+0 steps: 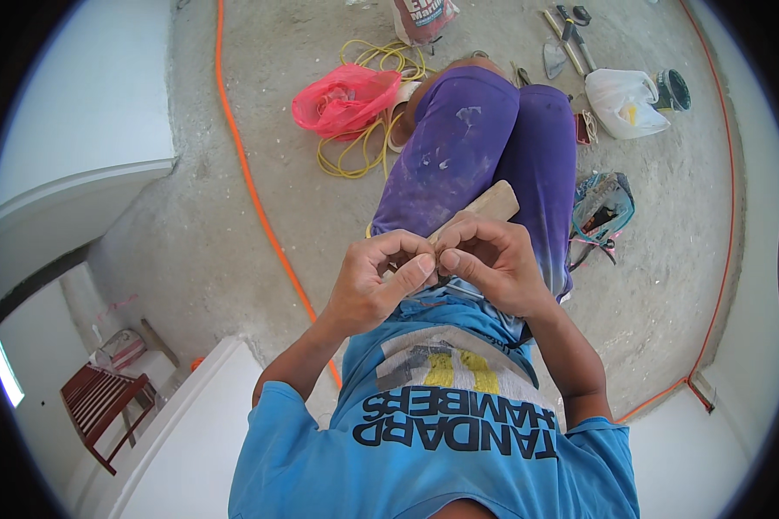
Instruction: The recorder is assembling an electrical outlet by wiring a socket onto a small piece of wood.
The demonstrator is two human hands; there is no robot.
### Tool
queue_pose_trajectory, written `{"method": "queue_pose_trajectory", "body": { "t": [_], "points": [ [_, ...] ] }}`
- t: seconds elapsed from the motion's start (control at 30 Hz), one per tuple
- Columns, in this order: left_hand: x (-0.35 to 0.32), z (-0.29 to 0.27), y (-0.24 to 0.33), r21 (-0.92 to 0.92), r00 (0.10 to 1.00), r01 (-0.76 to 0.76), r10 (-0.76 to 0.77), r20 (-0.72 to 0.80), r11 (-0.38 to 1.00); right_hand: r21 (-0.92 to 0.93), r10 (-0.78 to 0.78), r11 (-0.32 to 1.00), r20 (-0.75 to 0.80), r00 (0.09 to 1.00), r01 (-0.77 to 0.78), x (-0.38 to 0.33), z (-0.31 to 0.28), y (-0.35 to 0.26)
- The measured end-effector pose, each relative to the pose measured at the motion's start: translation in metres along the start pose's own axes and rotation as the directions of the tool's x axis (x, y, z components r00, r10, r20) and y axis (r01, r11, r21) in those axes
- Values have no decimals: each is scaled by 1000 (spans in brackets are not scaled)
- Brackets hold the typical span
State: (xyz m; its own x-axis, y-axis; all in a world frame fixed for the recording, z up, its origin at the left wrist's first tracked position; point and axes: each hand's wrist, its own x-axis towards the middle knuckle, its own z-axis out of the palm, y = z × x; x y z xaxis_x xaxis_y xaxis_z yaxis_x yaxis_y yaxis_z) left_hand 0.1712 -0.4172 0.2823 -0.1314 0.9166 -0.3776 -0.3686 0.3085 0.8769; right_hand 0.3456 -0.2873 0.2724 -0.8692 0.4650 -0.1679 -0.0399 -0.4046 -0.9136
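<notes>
My left hand (pixel 379 278) and my right hand (pixel 497 263) meet over my lap, thumbs and fingertips pinched together. Whatever sits between the fingertips is too small or too hidden to name. Behind the hands a flat, pale wooden piece (pixel 496 202) lies slanted across my purple trousers (pixel 459 130). Its near end is covered by my fingers, and I cannot tell whether they touch it.
A pink plastic bag (pixel 348 97) and a coiled yellow cord (pixel 344 164) lie left of my legs. To the right are a white bag (pixel 625 102), a dark bucket (pixel 673 90), a trowel (pixel 553 59) and a teal-edged bag (pixel 604 208). An orange hose (pixel 253 186) crosses the floor.
</notes>
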Motion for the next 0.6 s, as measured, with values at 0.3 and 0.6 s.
{"method": "queue_pose_trajectory", "body": {
  "t": [0.3, 0.6],
  "points": [
    [4, 14, -9, 31, 975, -147, 150, -164, 989, 244, 56, 970, -175, 983, -12, 1, 23, 18],
    [9, 28, -24, 22, 924, -215, 211, -320, 976, 270, 103, 963, -314, 944, -15, 2, 34, 28]
  ]
}}
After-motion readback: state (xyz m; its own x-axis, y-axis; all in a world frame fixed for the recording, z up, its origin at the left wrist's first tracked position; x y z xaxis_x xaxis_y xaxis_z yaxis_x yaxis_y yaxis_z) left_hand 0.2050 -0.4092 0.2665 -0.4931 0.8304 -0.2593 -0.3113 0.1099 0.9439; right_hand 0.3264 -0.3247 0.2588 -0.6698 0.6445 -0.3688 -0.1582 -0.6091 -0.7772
